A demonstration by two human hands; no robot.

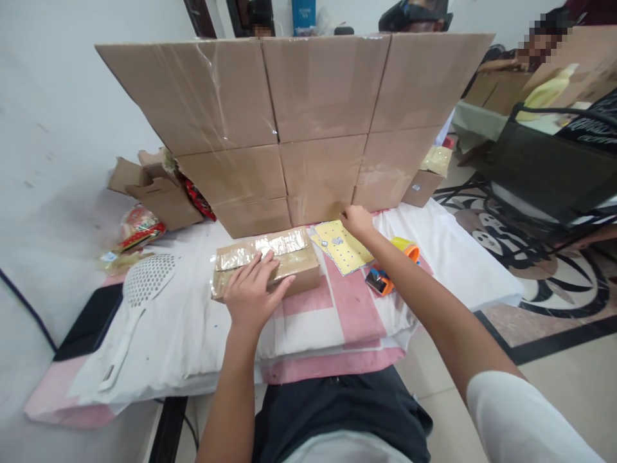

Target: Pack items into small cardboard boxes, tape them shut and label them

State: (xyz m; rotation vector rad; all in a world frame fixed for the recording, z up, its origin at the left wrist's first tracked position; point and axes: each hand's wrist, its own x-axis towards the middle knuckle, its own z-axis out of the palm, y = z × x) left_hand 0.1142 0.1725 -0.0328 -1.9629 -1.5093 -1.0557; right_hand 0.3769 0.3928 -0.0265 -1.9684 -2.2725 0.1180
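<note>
My left hand (253,288) lies flat, fingers spread, on a small taped cardboard box (270,257) that sits on a pink and white cloth-covered surface (337,308). My right hand (357,220) reaches forward with curled fingers onto the far edge of a yellow sheet (341,247), close to the foot of a wall of stacked cardboard boxes (308,122). Whether it pinches the sheet I cannot tell. An orange tape dispenser (391,265) lies just right of my right forearm.
A white slotted spoon (139,296) lies at the left. Opened small boxes (157,190) and snack packets (137,231) sit at the far left. A black bag (544,167) stands on the right above a patterned floor (530,283). Other people are partly visible behind the boxes.
</note>
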